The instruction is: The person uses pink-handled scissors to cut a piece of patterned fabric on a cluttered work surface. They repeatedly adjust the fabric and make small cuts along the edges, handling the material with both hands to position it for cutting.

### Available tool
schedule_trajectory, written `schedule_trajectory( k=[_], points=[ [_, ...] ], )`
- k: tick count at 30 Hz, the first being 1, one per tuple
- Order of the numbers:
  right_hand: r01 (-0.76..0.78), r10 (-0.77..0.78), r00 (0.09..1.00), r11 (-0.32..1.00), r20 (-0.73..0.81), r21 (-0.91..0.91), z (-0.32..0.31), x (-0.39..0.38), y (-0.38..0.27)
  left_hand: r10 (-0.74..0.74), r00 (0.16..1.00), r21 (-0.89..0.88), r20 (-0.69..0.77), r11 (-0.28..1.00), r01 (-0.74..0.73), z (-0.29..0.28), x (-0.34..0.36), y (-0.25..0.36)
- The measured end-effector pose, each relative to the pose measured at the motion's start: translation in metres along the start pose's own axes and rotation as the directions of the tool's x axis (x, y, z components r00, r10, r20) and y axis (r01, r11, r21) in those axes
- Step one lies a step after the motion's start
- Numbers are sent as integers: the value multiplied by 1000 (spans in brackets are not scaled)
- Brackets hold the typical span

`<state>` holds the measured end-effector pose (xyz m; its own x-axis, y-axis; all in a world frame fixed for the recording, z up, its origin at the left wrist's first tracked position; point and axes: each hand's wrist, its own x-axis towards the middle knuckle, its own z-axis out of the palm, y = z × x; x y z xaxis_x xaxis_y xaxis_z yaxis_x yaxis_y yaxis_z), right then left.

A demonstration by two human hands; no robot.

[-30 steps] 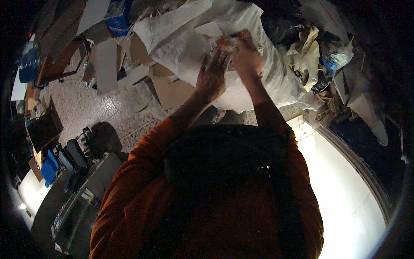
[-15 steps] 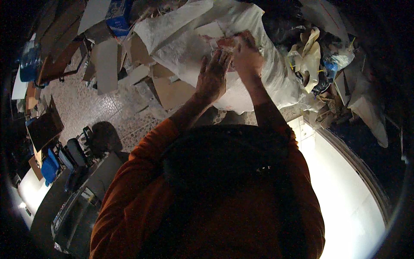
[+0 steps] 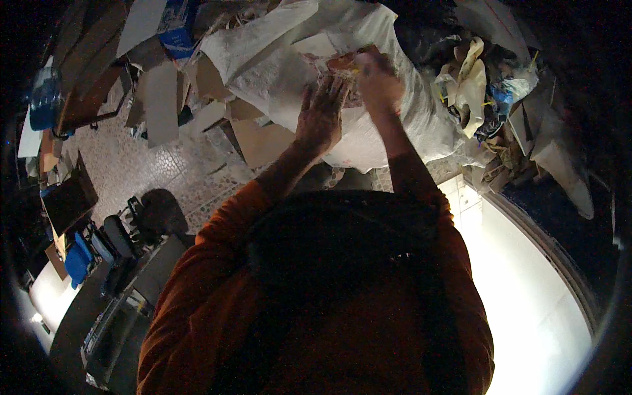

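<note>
A large white sheet, like an opened woven sack (image 3: 395, 141), spreads in front of me, with a reddish-brown patch of material (image 3: 342, 61) near its middle. My left hand (image 3: 322, 115) lies flat just on the near side of that patch, its fingers stretched forward and touching it. Closed and blurred by motion, my right hand (image 3: 382, 85) is at the patch's right side. A small yellowish bit shows by its fingers. What it grips is hidden and too smeared to name.
Cardboard pieces (image 3: 162, 102) lie to the left on the pebble-patterned floor (image 3: 148, 161). A blue box (image 3: 176, 39) is at the far left. Scraps and a cream-coloured sheet (image 3: 473, 92) are heaped at right. Chairs (image 3: 79, 257) stand at lower left. A bright pale surface (image 3: 520, 296) lies at lower right.
My right hand has shifted slightly toward me and is more blurred. The left hand keeps its flat pose by the patch. The whole view has moved a little.
</note>
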<state>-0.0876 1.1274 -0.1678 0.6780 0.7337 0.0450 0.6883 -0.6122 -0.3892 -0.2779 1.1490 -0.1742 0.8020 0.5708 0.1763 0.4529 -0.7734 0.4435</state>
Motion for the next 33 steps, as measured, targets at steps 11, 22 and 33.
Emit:
schedule_trajectory(
  k=[11, 22, 33],
  points=[
    [267, -268, 962, 963, -58, -24, 21, -18, 13, 7, 999, 8, 38, 1000, -7, -7, -1, 3],
    [105, -105, 995, 994, 4, -15, 4, -23, 14, -20, 998, 20, 60, 1000, 18, -8, 0, 5],
    [159, -154, 970, 987, -189, 13, 16, -23, 30, -10, 999, -20, 50, 1000, 11, -8, 3, 4]
  ],
)
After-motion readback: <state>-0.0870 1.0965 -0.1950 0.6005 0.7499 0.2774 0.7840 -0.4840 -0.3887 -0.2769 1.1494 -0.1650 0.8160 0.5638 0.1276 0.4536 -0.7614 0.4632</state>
